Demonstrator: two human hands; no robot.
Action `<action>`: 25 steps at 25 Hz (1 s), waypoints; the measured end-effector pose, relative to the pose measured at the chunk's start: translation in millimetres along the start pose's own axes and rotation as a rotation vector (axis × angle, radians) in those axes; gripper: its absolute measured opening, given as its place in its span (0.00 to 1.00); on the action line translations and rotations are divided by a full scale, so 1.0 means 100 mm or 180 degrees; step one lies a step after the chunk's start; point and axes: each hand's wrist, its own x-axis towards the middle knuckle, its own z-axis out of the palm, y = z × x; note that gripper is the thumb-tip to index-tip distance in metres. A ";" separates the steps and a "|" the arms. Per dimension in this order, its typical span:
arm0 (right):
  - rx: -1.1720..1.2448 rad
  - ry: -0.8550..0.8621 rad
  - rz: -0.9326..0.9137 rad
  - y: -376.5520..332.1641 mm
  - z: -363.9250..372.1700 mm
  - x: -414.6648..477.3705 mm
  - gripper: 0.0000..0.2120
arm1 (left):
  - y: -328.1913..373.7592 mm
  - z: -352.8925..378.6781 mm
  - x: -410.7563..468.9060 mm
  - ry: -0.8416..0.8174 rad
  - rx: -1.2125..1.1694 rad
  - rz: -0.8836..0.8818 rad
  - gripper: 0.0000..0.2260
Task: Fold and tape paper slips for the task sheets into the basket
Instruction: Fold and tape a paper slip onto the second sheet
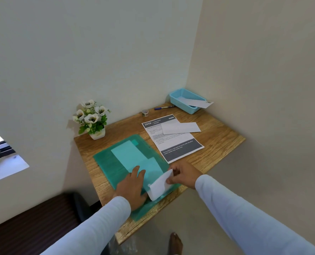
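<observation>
The green folder (108, 162) lies flat on the near-left part of the tabletop (217, 137), and its near corner overhangs the near edge.

The left hand (132, 186) rests palm-down on the folder with the fingers extended and gripping nothing. This placement appears intended to pin the folder against sliding.

The right hand (184, 173) pinches a white paper slip (159, 186) between thumb and fingertips at the slip's upper edge. The slip stands curled at the folder's near-right edge. Its lower end sits at the folder, which suggests it is being drawn out of the folder. Whether that end is inside the folder cannot be told.

The task sheet (178, 146) lies flat at the centre-right of the tabletop, with a folded slip (180, 128) on its far half.

The blue basket (180, 107) sits in the far-right corner. A finished slip (199, 103) lies in it, with one end projecting over the right rim.

The tape roll (145, 113) and pen (163, 108) lie near the far edge, probably kept within reach for the taping step. A flower pot (93, 118) stands at the far-left corner.

The step in hand is judged to be retrieval of the next slip. Folding has not begun.
</observation>
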 end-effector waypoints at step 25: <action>0.2505 0.1289 -0.0946 -0.99 -1.09 0.19 0.14 | 0.31 -1.16 0.61 0.0917 -0.2356 0.0409 0.15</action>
